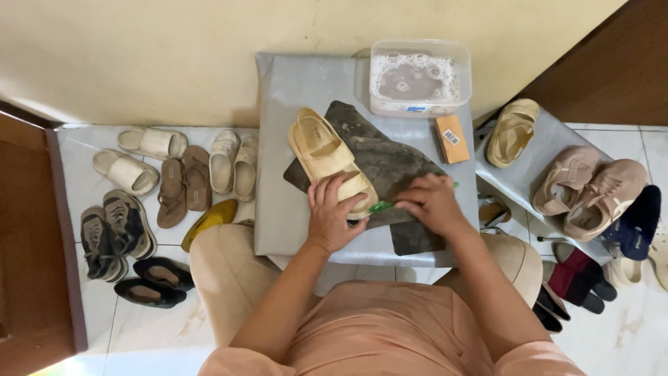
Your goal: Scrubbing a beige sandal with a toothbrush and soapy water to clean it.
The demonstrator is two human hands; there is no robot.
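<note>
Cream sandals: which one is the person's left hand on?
The cream sandal on the dark cloth, under the left hand. Its likely mate lies untouched on the grey stand at right.

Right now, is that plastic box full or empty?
Partly full: the clear plastic box has no lid and holds murky, foamy water with bubbles on top, below its rim.

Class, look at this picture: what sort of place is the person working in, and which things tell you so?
Probably a home corner used for cleaning shoes. Many pairs of shoes lie on the tiled floor, a tub of soapy water stands nearby, and the left hand steadies a cream sandal on a low table.
</note>
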